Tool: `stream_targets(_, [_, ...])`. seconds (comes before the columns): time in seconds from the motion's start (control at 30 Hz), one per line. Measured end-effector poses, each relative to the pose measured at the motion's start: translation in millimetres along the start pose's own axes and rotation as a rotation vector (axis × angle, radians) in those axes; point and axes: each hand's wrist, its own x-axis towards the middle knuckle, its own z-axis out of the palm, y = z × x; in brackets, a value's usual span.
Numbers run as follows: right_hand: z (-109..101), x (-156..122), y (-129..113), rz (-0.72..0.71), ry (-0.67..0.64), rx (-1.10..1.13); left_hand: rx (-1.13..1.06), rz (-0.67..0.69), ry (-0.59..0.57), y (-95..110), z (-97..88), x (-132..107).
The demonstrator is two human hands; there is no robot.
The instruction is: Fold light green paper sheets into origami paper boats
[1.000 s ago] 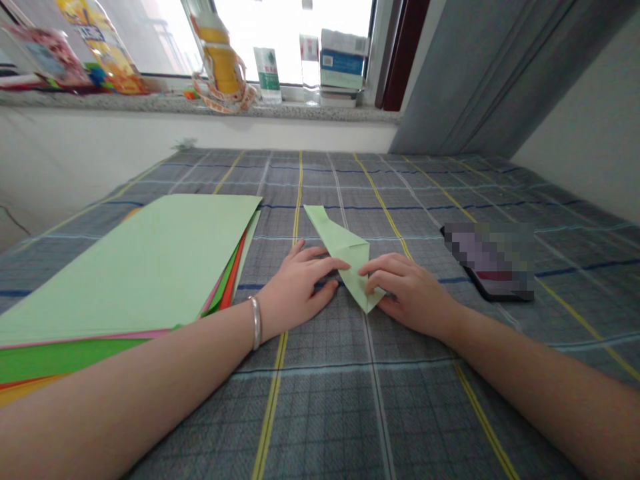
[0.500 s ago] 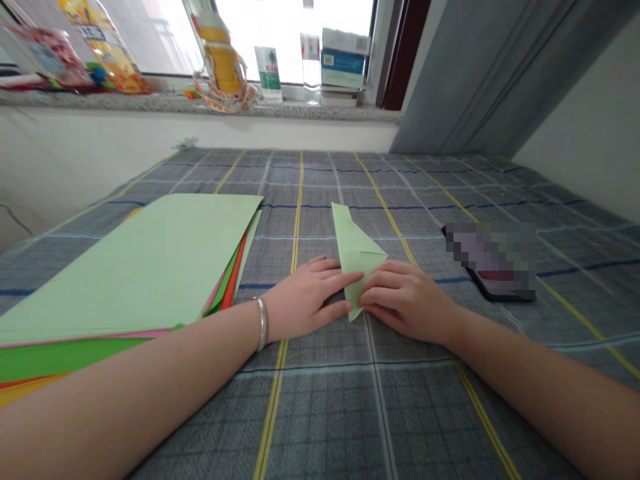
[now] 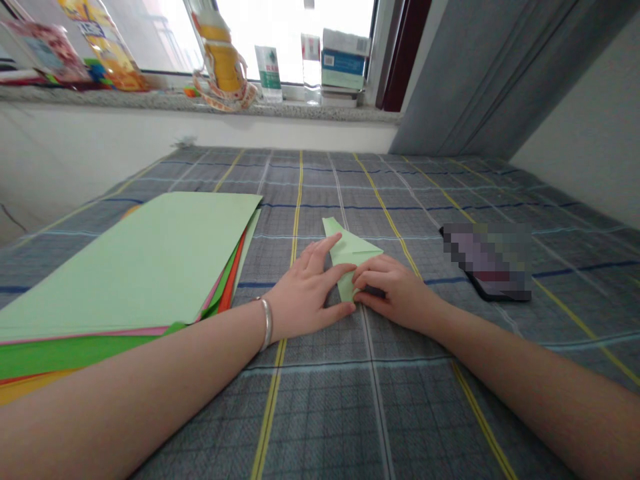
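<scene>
Head view: the broadest thing was a surface covered in grey plaid cloth [image 3: 320, 427], its far edge toward the white wall. Near its left edge lay a stack of large paper sheets [image 3: 140, 260], pale green on top, with pink, bright green, orange and yellow showing beneath. Toward the surface's right edge lay a flat black phone [image 3: 487, 267], its screen blurred out. The left hand [image 3: 313, 287] had its fingers spread, the index finger touching the paper and the thumb by its near end. The right hand [image 3: 393, 290] had its fingers bent, tips at the paper's lower right side; whether they pinched it could not be told. That folded pale green paper [image 3: 347, 250] lay midway between the surface's left and right edges, its narrow end toward the far edge. A thin silver-coloured bangle [image 3: 267, 323] circled the left wrist.
</scene>
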Motion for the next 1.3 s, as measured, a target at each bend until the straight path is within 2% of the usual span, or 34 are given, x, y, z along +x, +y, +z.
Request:
stream_targets(0.23, [2.8, 2.8, 4.8, 0.056, -0.016, 0.02, 0.019, 0.013, -0.117, 1.3, -1.1, 3.1])
stream_targets(0.57, [8.6, 11.2, 14.6, 0.109, -0.041, 0.084, 0.037, -0.002, -0.122, 1.2, 2.6, 3.9])
stream_targets(0.77, [8.8, 11.8, 10.9, 0.129, -0.049, 0.048, 0.031, -0.01, -0.108, 4.7, 5.4, 4.5])
stream_targets(0.93, [8.6, 9.5, 8.8, 0.174, -0.006, -0.034, 0.008, -0.038, -0.122, 7.2, 5.0, 6.0])
stream_targets(1.13, [8.5, 7.1, 11.6, 0.211, 0.011, -0.112, -0.063, -0.049, -0.065, 4.8, 3.1, 3.5])
stream_targets(1.3, [8.5, 6.2, 13.5, 0.212, 0.013, -0.141, -0.08, 0.071, 0.032, 4.1, -0.1, 1.4])
